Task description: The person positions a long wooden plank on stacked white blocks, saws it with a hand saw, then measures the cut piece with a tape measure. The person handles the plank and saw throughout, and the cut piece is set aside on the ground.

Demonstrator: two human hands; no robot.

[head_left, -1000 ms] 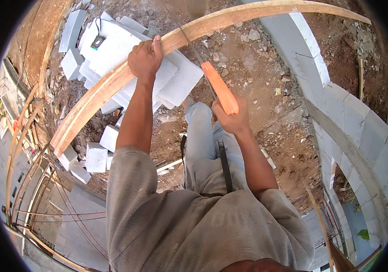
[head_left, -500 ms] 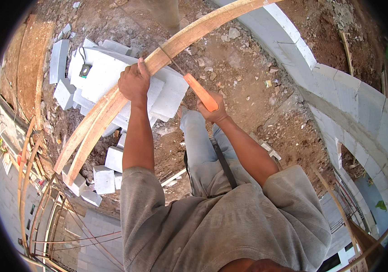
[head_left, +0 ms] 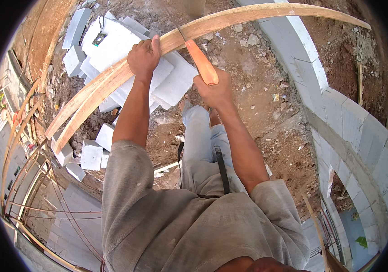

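Observation:
A long curved wooden board (head_left: 221, 21), split into two strips toward its lower-left end, spans the view. My left hand (head_left: 144, 56) is closed on it, thumb pointing up. Just right of that, a saw blade (head_left: 180, 31) lies across the board. Its orange handle (head_left: 201, 61) is gripped in my right hand (head_left: 212, 90). Beneath the board is a pile of white blocks (head_left: 166, 84), with a black tape measure (head_left: 98, 39) lying on top at upper left.
A curved wall of pale blocks (head_left: 357, 124) runs down the right side. Loose blocks (head_left: 92, 154) lie at lower left, near bent bamboo strips (head_left: 19, 118) and thin rods (head_left: 55, 211). Rubble and dirt (head_left: 268, 104) cover the ground between.
My right hand and the saw have moved up and forward along the stroke. The board's two lower-left strips show wider apart than a second ago. My left hand keeps its grip.

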